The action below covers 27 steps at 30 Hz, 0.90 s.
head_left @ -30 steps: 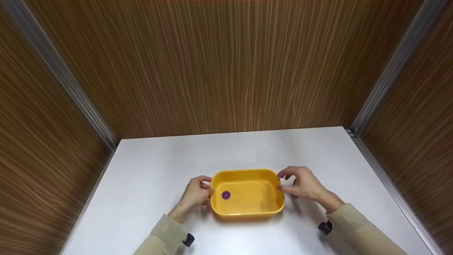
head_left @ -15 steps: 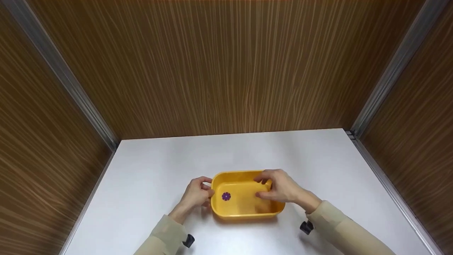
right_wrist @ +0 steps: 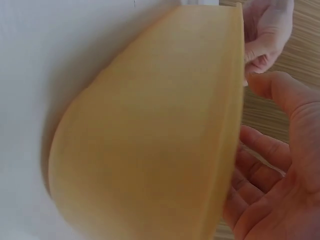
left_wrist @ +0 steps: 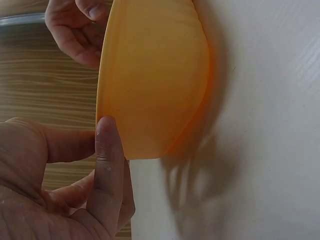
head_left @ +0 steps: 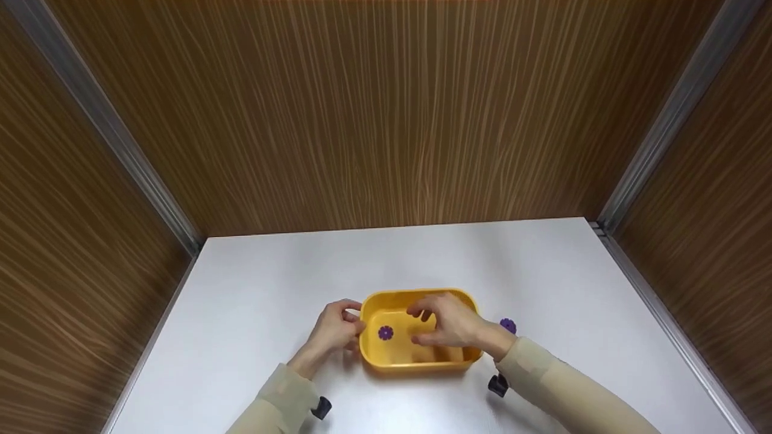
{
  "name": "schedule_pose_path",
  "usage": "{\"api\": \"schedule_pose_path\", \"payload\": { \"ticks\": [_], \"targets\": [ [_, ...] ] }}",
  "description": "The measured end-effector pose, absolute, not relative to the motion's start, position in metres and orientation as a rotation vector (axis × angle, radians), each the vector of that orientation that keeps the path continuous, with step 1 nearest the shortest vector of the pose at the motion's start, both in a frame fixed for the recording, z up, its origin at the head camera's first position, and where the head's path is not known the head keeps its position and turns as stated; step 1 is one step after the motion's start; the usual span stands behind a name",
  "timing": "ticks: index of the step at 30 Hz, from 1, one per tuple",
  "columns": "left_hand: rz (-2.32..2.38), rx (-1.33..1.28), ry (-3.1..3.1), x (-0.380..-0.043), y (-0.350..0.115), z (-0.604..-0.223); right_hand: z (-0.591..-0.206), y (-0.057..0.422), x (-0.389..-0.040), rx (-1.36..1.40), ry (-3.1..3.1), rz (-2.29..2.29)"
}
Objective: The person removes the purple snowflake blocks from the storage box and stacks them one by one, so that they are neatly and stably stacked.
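Note:
A yellow plastic tub (head_left: 422, 366) with rounded corners sits upright on the white table. Inside, toward its left end, lies a small purple flower-shaped piece (head_left: 385, 333). My left hand (head_left: 333, 327) holds the tub's left end at the rim; in the left wrist view one finger (left_wrist: 109, 150) lies against the outer wall. Over the right half of the tub hovers my right hand (head_left: 449, 322), fingers loosely bent and apart, nothing between them. A second purple flower-shaped piece (head_left: 508, 325) is on the table right of the tub, partly covered by the right forearm.
The white table (head_left: 271, 271) is bordered by a wood-grain back panel (head_left: 386, 120) and similar side panels. Metal rails (head_left: 651, 114) run along the corners. A black wrist device (head_left: 498, 384) hangs beneath the right cuff, another (head_left: 322, 408) by the left.
My right hand has moved left from the tub's right end to above its inside, uncovering the purple piece on the table. The left hand and tub stay put.

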<state>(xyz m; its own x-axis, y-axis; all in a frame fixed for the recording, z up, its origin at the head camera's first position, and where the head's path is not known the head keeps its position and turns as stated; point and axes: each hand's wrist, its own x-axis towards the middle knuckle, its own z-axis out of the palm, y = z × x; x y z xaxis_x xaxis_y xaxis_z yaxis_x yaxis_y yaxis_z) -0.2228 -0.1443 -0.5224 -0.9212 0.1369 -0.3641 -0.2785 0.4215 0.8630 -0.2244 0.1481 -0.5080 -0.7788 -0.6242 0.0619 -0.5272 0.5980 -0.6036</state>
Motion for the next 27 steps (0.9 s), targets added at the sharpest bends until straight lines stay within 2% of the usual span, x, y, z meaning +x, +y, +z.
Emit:
{"api": "schedule_pose_path", "payload": {
  "ticks": [16,27],
  "targets": [
    [1.507,-0.11,2.318,-0.224,-0.143,-0.522,-0.525,0.115,-0.233,-0.743,2.586,-0.894],
    [1.506,-0.124,2.309,-0.223,-0.143,-0.521,-0.541,0.099,-0.236,-0.811,2.594,-0.854]
  ]
}}
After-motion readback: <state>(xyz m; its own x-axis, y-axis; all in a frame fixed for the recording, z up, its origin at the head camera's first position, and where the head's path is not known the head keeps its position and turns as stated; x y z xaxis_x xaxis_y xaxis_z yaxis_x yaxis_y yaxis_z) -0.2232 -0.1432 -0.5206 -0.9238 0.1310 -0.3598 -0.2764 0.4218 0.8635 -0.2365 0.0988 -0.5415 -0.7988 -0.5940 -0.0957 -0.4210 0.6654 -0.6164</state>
